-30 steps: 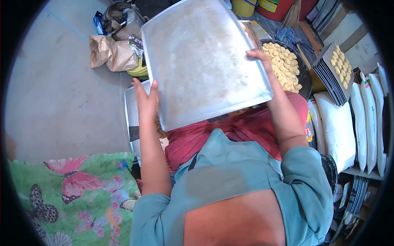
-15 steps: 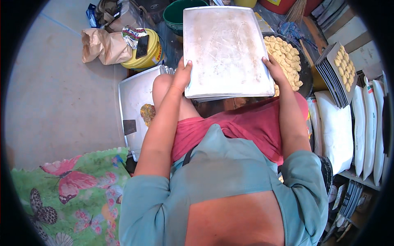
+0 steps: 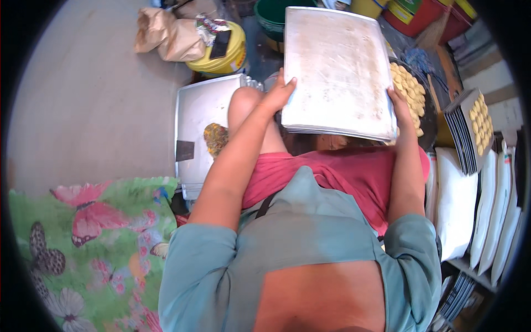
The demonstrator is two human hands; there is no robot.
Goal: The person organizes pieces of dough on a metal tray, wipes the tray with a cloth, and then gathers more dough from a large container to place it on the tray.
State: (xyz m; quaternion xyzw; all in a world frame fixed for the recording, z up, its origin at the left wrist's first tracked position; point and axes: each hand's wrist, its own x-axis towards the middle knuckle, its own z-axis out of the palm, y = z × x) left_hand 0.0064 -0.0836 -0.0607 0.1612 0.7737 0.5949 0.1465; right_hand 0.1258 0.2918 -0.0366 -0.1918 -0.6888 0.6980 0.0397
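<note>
A stack of metal baking trays point(image 3: 337, 74) is held up in front of me, its bare, stained top tray facing up. My left hand point(image 3: 280, 93) grips the left edge, thumb on top and fingers tucked under. On the opposite edge my right hand point(image 3: 401, 108) holds on the same way. Just past that hand, partly hidden by the trays, lie many small pieces of pale dough point(image 3: 412, 94) in a wide dark round pan point(image 3: 434, 119). More trays point(image 3: 207, 99) are piled beside my left knee, with a yellow-brown patterned cloth point(image 3: 215, 138) on them.
A yellow-lidded bucket point(image 3: 235, 50) carries a phone point(image 3: 220, 44) and a brown paper bag point(image 3: 180, 41). Behind my trays is a green basin point(image 3: 271, 19). At the right, stacked trays point(image 3: 464, 138) topped with dough pieces stand above white sacks point(image 3: 456, 199). A butterfly-print cloth point(image 3: 110, 260) lies lower left.
The view has turned a little, so things sit differently in the picture. The tray stack, still in both hands, has shifted to the right and covers more of the dough pan.
</note>
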